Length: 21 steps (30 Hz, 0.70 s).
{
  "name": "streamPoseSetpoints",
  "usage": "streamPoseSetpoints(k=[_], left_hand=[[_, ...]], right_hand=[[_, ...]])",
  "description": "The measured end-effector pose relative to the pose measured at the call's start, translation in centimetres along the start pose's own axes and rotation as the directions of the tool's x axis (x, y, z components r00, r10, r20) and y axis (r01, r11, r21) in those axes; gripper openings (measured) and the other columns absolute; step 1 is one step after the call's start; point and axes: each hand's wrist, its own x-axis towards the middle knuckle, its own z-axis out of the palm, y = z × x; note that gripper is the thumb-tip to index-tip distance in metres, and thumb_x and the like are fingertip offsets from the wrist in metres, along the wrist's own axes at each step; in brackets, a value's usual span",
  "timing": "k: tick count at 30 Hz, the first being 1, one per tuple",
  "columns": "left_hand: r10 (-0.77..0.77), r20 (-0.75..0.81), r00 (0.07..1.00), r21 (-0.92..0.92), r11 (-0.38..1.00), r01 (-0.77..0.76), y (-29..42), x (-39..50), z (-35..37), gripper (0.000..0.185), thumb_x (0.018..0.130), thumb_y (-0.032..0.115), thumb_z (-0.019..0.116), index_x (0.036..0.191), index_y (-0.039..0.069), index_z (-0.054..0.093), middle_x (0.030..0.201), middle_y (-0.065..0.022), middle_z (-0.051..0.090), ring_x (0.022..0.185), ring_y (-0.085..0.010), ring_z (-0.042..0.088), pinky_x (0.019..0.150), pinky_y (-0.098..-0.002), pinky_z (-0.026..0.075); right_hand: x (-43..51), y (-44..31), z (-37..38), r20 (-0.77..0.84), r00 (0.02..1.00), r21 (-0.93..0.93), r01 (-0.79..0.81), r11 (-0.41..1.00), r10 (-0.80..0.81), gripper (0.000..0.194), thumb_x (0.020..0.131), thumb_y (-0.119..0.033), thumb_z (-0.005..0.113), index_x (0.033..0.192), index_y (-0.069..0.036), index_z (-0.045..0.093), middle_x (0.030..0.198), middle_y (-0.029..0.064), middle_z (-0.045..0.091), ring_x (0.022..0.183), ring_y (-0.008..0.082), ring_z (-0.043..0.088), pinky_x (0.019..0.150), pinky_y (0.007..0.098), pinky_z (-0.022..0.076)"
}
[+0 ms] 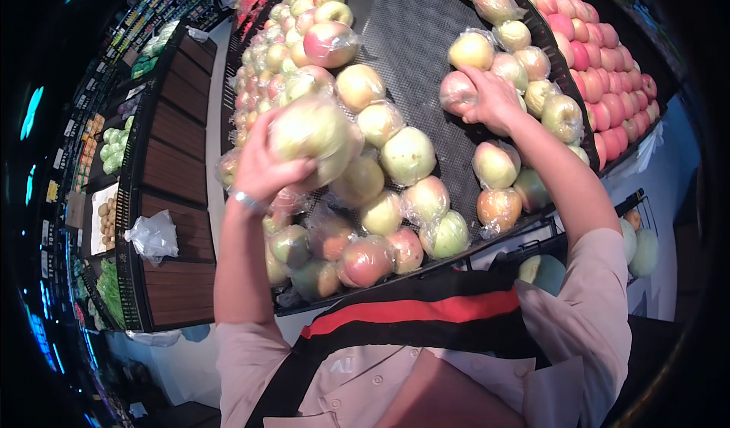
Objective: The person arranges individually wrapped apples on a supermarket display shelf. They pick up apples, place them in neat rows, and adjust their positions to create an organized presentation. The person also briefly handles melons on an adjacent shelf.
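Observation:
My left hand (256, 166) grips a pale green, film-wrapped apple (313, 131), blurred, above the left heap of wrapped apples (279, 51). On the right, my right hand (495, 98) has its fingers around a reddish wrapped apple (457, 93). That apple sits at the edge of a smaller group of wrapped apples (533, 63), just below a yellowish one (471, 50). Between the two groups runs the dark textured mat (399, 34) of the sloping display. Part of the group behind my right hand is hidden.
Unwrapped pink apples (610, 80) stand in rows beyond a black divider (562, 69) at right. A wooden-sided produce stand (177, 171) with a hanging plastic bag (153, 237) is at left. Melons (644, 251) sit on a rack at lower right.

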Motion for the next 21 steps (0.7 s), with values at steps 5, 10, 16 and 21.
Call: streamPoseSetpoints(k=[5, 10, 16, 21], left_hand=[[-0.151, -0.042, 0.988, 0.035, 0.988, 0.153, -4.3, -6.8, -3.2, 0.098, 0.059, 0.028, 0.093, 0.140, 0.000, 0.046, 0.128, -0.0112, 0.060, 0.119, -0.0221, 0.059, 0.103, -0.0373, 0.047], [-0.197, -0.128, 0.972, -0.026, 0.980, 0.195, -7.9, -11.0, -3.1, 0.094, 0.061, 0.027, 0.094, 0.138, 0.000, 0.049, 0.127, -0.0110, 0.061, 0.118, -0.0220, 0.060, 0.102, -0.0371, 0.048], [-0.210, -0.178, 0.961, -0.072, 0.977, 0.200, -10.9, -12.3, -2.8, 0.091, 0.065, 0.028, 0.094, 0.140, 0.000, 0.050, 0.128, -0.0113, 0.062, 0.116, -0.0222, 0.061, 0.102, -0.0372, 0.049], [-0.175, -0.284, 0.943, -0.032, 0.984, 0.173, -12.5, -12.1, -3.9, 0.070, 0.083, 0.017, 0.081, 0.142, -0.003, 0.048, 0.130, -0.0142, 0.062, 0.117, -0.0215, 0.061, 0.102, -0.0353, 0.048]], right_hand=[[0.2, -1.9, 0.7, 0.067, 0.998, 0.038, -0.017, 0.999, 0.014, 0.098, 0.062, -0.036, 0.089, 0.148, -0.028, 0.042, 0.125, 0.0190, 0.060, 0.116, 0.0381, 0.061, 0.101, 0.0463, 0.0483], [-0.5, -3.3, 0.2, 0.093, 0.996, 0.155, 0.000, 0.988, -0.014, 0.091, 0.062, -0.031, 0.089, 0.143, -0.026, 0.047, 0.125, 0.0212, 0.057, 0.117, 0.0398, 0.059, 0.101, 0.0453, 0.0493], [-2.0, -3.2, 0.2, 0.114, 0.978, 0.292, 0.135, 0.947, -0.174, 0.087, 0.060, -0.025, 0.087, 0.139, -0.018, 0.052, 0.125, 0.0212, 0.062, 0.116, 0.0388, 0.061, 0.099, 0.0441, 0.0514], [-3.0, -3.0, 0.4, 0.115, 0.986, 0.410, 0.060, 0.910, -0.117, 0.097, 0.054, -0.023, 0.089, 0.143, -0.016, 0.049, 0.127, 0.0189, 0.060, 0.120, 0.0353, 0.058, 0.104, 0.0418, 0.0481]])
